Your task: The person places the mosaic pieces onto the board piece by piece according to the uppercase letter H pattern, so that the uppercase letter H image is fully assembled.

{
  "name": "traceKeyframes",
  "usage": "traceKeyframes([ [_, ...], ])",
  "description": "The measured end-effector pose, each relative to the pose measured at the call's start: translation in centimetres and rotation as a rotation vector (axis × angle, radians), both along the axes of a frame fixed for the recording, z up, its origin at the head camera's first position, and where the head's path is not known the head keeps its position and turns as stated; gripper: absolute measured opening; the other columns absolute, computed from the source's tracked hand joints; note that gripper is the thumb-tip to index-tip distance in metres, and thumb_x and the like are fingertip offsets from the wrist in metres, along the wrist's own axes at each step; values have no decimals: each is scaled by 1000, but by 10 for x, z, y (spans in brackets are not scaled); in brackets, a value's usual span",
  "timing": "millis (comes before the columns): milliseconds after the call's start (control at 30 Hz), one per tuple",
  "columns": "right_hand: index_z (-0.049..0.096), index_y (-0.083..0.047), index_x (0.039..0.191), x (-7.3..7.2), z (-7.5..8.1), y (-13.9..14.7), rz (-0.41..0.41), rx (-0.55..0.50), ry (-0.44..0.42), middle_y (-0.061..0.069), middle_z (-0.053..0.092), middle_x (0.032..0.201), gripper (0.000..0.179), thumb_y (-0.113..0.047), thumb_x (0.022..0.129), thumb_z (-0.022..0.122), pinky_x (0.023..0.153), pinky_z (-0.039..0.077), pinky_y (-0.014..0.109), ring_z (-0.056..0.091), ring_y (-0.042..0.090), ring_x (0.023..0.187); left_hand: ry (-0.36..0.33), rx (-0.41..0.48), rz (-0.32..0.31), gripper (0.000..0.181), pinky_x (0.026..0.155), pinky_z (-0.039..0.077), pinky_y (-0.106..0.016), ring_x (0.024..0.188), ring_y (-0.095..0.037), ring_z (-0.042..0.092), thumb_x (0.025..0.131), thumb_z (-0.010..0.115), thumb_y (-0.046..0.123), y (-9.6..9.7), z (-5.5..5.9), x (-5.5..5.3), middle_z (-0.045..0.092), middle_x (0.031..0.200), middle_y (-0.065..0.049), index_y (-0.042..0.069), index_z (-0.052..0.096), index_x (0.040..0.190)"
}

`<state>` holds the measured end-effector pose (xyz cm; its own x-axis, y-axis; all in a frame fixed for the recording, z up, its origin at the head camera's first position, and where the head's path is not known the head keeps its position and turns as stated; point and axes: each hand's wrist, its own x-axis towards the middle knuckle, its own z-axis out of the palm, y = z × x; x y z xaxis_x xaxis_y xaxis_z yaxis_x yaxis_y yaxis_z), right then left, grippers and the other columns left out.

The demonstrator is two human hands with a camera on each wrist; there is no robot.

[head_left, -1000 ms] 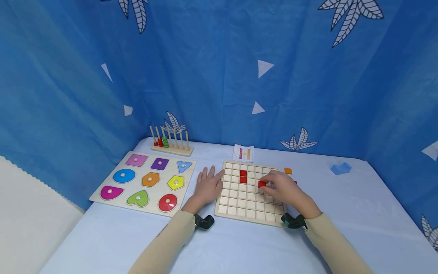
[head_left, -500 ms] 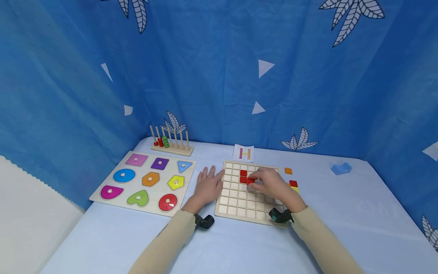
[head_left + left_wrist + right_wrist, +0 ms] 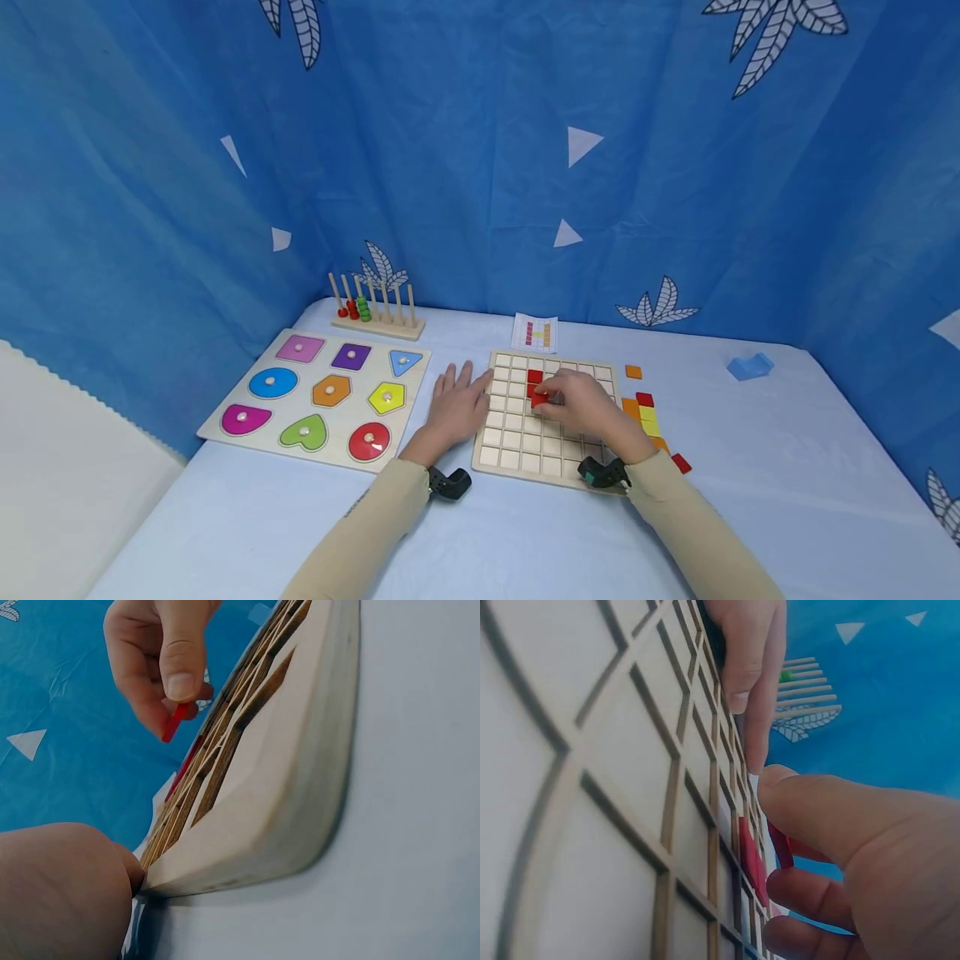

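Note:
My right hand (image 3: 588, 408) pinches a red square tile (image 3: 538, 400) between thumb and fingers, low over the wooden grid board (image 3: 510, 440). Two red tiles (image 3: 535, 377) lie in the board's cells, one below the other, and the held tile is just below them. In the left wrist view, the held tile (image 3: 176, 722) tilts on edge above the grid. My left hand (image 3: 456, 412) lies with fingers spread at the board's left edge, its index fingertip at the rim.
Right of the board lie loose orange (image 3: 633, 372), yellow (image 3: 649, 420) and red tiles (image 3: 681, 463). Behind it is a printed pattern card (image 3: 535, 333). A shape puzzle board (image 3: 336, 427) and a bead-peg stand (image 3: 378, 326) are at left; a blue piece (image 3: 750, 367) sits far right.
My right hand has carried the red tile leftward across the board to just below the placed red tiles, uncovering loose tiles at right. The left hand stays put.

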<state>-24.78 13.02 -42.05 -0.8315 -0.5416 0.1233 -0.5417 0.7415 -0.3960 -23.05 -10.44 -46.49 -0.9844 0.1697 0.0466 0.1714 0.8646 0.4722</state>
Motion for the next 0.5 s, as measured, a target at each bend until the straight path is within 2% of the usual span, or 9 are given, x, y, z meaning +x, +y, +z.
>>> traceKeyframes([
  [500, 79, -7, 111, -1, -11, -5, 19, -14, 40, 2, 68, 89, 29, -26, 88, 80, 65, 43, 24, 50, 10, 73, -5, 1, -4, 51, 127, 12, -61, 157, -48, 13, 106, 39, 29, 0, 1, 0, 26, 167, -22, 19, 45, 156],
])
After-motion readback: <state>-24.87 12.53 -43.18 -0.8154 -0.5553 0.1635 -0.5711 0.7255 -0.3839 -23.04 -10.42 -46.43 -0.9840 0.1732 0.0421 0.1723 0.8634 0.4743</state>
